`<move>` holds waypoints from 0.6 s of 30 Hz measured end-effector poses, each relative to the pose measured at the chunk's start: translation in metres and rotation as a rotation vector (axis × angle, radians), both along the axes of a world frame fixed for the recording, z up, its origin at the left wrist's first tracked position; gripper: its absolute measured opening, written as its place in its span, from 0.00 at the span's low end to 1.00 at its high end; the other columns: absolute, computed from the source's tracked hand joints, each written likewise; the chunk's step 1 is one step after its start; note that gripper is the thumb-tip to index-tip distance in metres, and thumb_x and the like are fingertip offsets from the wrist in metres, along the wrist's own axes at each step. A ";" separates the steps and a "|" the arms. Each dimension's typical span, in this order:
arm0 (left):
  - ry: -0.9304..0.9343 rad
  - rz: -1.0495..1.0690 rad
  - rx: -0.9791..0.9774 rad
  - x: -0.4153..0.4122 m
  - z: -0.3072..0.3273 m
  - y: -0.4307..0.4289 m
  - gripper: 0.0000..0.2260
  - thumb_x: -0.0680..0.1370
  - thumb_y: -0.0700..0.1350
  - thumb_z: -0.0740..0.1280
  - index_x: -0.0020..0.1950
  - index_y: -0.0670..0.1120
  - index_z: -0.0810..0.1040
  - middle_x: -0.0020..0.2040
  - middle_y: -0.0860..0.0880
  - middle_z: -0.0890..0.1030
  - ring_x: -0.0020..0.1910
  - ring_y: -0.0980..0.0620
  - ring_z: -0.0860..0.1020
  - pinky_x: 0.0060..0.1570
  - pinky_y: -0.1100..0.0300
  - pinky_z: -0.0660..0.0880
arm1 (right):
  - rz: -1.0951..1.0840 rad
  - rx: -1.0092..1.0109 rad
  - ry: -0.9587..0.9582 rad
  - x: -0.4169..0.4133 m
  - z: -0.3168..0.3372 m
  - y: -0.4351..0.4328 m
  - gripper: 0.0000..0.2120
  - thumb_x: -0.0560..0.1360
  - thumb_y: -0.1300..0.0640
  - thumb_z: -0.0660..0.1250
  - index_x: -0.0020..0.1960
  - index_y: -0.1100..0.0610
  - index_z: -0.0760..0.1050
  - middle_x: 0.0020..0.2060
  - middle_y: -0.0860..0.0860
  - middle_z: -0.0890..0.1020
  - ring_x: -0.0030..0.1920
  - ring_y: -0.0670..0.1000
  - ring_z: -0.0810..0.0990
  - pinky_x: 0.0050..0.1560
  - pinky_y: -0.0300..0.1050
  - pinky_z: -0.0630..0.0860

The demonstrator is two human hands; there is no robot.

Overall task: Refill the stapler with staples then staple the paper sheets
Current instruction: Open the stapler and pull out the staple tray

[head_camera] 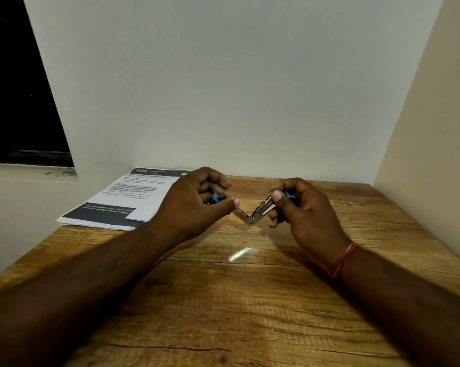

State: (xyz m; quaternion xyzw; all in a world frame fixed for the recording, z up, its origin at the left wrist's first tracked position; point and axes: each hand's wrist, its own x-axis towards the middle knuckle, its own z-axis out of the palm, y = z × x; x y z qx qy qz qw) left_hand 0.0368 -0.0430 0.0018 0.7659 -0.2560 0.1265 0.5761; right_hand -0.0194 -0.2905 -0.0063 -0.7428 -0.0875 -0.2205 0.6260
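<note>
The stapler (252,213), hinged open in a V above the counter (250,300), is gripped at each end by the left hand (194,205) and right hand (300,207); steady halves should ease loading, paper sheets (117,202) waiting nearby.

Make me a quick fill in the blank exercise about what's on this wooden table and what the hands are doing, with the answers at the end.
1. The small blue and silver metal stapler is hinged open in a V and held by ____ hands.
2. The printed paper sheets lie beside the ____ hand.
3. A red thread band circles the ____ wrist.
4. The brown table is made of ____.

Answers: both; left; right; wood
</note>
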 end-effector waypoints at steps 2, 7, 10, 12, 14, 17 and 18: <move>0.013 -0.033 0.106 0.006 -0.004 0.005 0.15 0.73 0.48 0.87 0.54 0.55 0.85 0.46 0.51 0.92 0.44 0.50 0.92 0.50 0.55 0.87 | 0.049 0.066 0.000 0.002 0.000 -0.007 0.05 0.87 0.64 0.67 0.59 0.64 0.80 0.43 0.61 0.85 0.39 0.55 0.85 0.45 0.55 0.88; 0.018 -0.101 0.204 0.006 -0.012 0.002 0.18 0.70 0.59 0.85 0.58 0.63 0.86 0.50 0.57 0.92 0.40 0.57 0.88 0.43 0.61 0.85 | 0.174 0.196 0.033 0.005 0.000 -0.013 0.06 0.87 0.65 0.66 0.60 0.66 0.80 0.45 0.60 0.85 0.41 0.53 0.84 0.43 0.48 0.87; -0.072 -0.132 0.197 0.003 -0.011 0.000 0.20 0.73 0.62 0.82 0.64 0.67 0.86 0.53 0.58 0.91 0.43 0.53 0.87 0.44 0.63 0.84 | 0.263 0.230 0.054 0.005 -0.001 -0.012 0.06 0.87 0.65 0.66 0.60 0.67 0.79 0.46 0.61 0.84 0.41 0.53 0.85 0.43 0.47 0.87; -0.119 -0.161 0.184 -0.001 -0.010 -0.002 0.20 0.76 0.62 0.81 0.67 0.68 0.85 0.55 0.58 0.90 0.45 0.49 0.87 0.44 0.62 0.84 | 0.306 0.236 0.067 0.004 -0.002 -0.011 0.10 0.85 0.63 0.67 0.62 0.69 0.78 0.47 0.62 0.84 0.42 0.53 0.85 0.44 0.47 0.88; -0.190 -0.179 0.217 -0.006 -0.009 -0.003 0.21 0.79 0.58 0.80 0.71 0.68 0.84 0.57 0.59 0.89 0.45 0.51 0.87 0.45 0.64 0.83 | 0.342 0.240 0.080 0.003 -0.002 -0.010 0.15 0.83 0.60 0.69 0.64 0.69 0.78 0.49 0.63 0.85 0.43 0.53 0.86 0.45 0.48 0.88; -0.320 -0.186 0.289 -0.012 -0.006 -0.004 0.22 0.83 0.52 0.78 0.76 0.66 0.82 0.57 0.58 0.89 0.44 0.52 0.86 0.45 0.61 0.83 | 0.380 0.236 0.093 0.002 -0.003 -0.008 0.13 0.81 0.57 0.70 0.61 0.64 0.82 0.48 0.62 0.85 0.43 0.53 0.86 0.44 0.48 0.88; -0.353 -0.190 0.304 -0.014 -0.005 -0.005 0.21 0.83 0.51 0.78 0.76 0.64 0.83 0.56 0.59 0.88 0.43 0.51 0.86 0.45 0.60 0.83 | 0.386 0.233 0.096 0.002 -0.003 -0.008 0.12 0.81 0.57 0.70 0.60 0.63 0.82 0.47 0.62 0.85 0.43 0.53 0.86 0.44 0.48 0.88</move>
